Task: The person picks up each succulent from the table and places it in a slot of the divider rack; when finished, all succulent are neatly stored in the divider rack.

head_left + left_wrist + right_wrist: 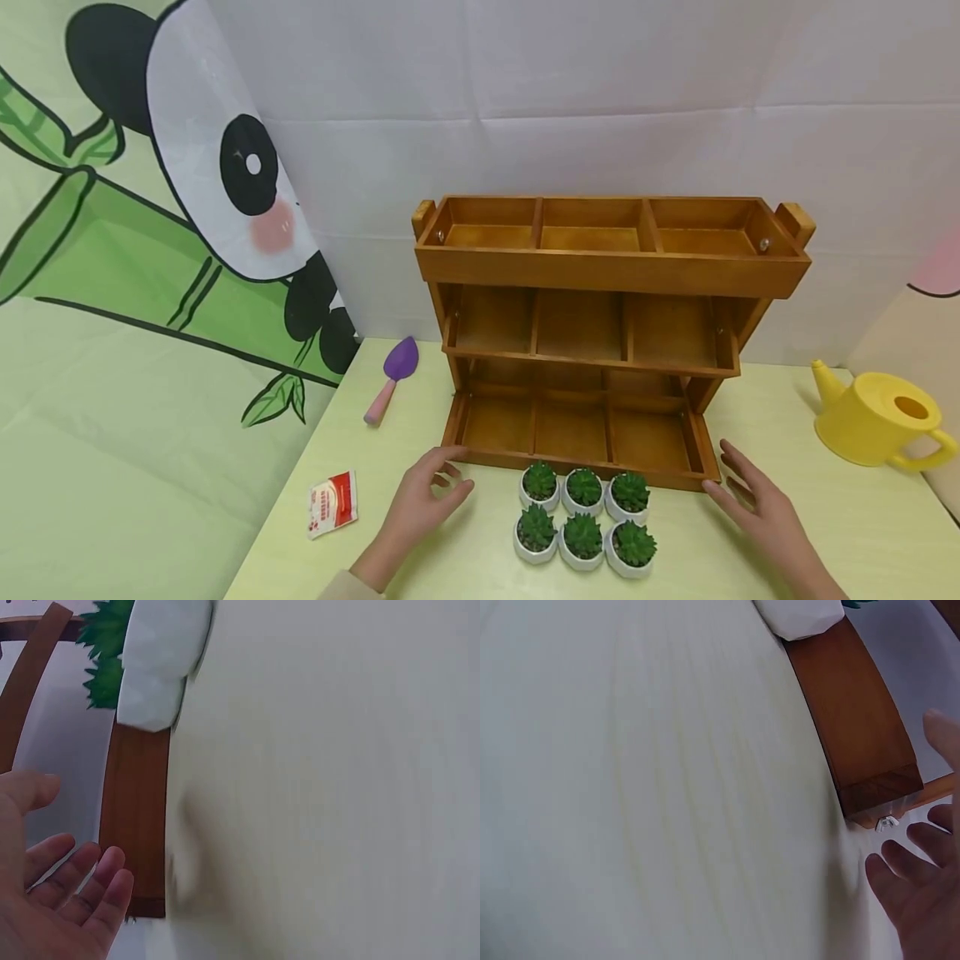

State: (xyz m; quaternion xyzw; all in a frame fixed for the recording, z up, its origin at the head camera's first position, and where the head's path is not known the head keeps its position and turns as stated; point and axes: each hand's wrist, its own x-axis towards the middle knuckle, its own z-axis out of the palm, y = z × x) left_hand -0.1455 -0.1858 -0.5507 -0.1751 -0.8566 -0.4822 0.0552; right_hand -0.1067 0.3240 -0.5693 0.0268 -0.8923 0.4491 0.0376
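Note:
A three-tier brown wooden shelf (613, 271) with divided trays stands in the middle of the table. My left hand (423, 500) is at its lower left front corner, fingers relaxed and holding nothing. Past the lower right corner, my right hand (772, 521) hovers with fingers apart, also holding nothing. In the right wrist view the fingers of that hand (922, 877) are close to the bottom tray's end (881, 787); contact cannot be told. Between the hands, two rows of small succulents in white pots (582, 542) sit in front of the bottom tray.
A purple trowel with a pink handle (381, 402) lies left of the shelf. Nearer me on that side is a red and white packet (332, 505). On the far right stands a yellow watering can (870, 425). Behind the shelf hangs a pale cloth backdrop (600, 108).

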